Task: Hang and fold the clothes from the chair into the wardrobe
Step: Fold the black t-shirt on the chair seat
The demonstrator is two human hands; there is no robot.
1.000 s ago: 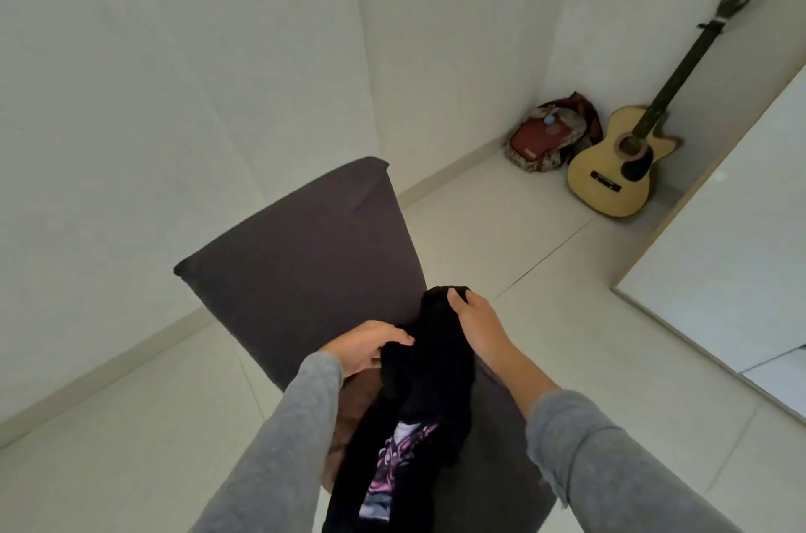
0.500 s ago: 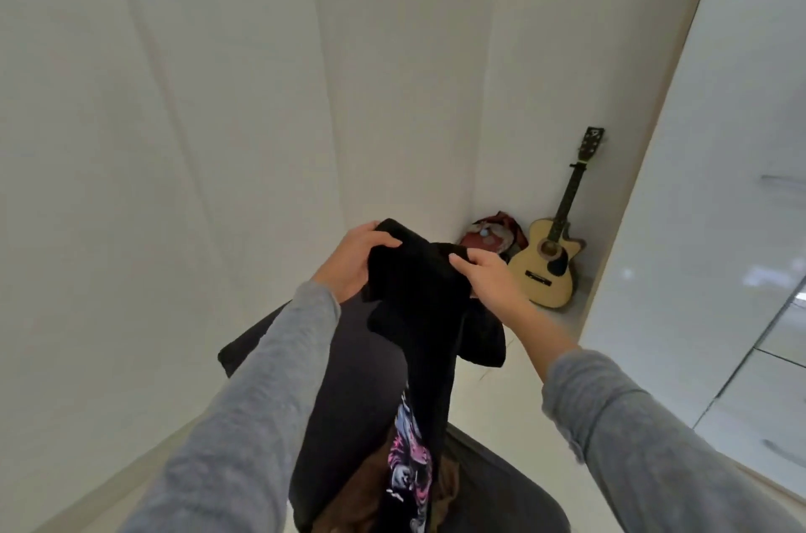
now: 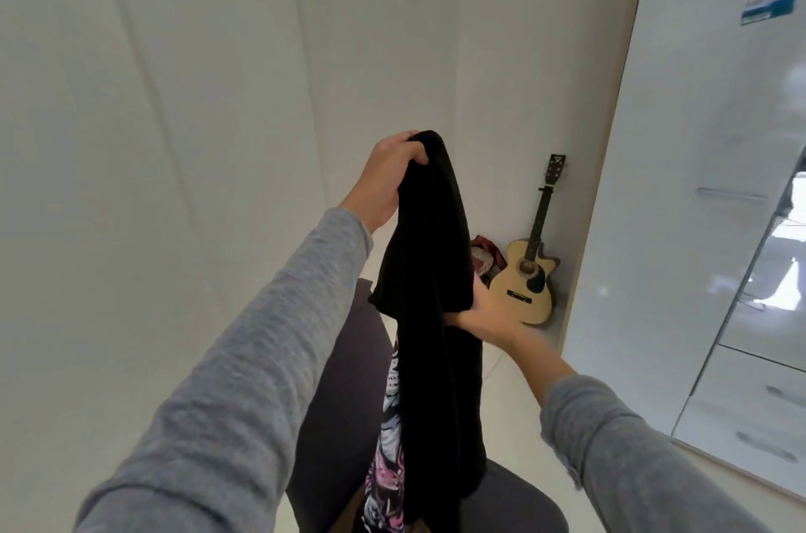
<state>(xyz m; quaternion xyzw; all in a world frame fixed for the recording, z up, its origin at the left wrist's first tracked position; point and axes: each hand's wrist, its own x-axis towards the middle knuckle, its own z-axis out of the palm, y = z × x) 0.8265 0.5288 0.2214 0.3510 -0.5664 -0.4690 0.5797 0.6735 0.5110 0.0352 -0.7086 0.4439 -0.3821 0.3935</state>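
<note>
Pale floor (image 3: 510,445): guitar (image 3: 527,284), red bag (image 3: 484,262) in corner; dark chair (image 3: 340,380).

The person is wearing a long-sleeved top (image 3: 196,445) in heathered grey, a soft knit with a faint mottled fleck running all through it. The left sleeve (image 3: 279,340) is showing most of its length, lying smooth along the forearm and creasing lightly toward the elbow, and the left cuff (image 3: 349,227) is ending plainly right at the wrist. The right sleeve (image 3: 636,462) is looking looser (the same grey, as far as I can see from here), with the cloth sagging in a soft fold under the forearm and the right cuff (image 3: 556,395) sitting a little above the wrist. Beyond both cuffs the left grip (image 3: 384,183) and right grip (image 3: 486,314) are showing bare.
</note>
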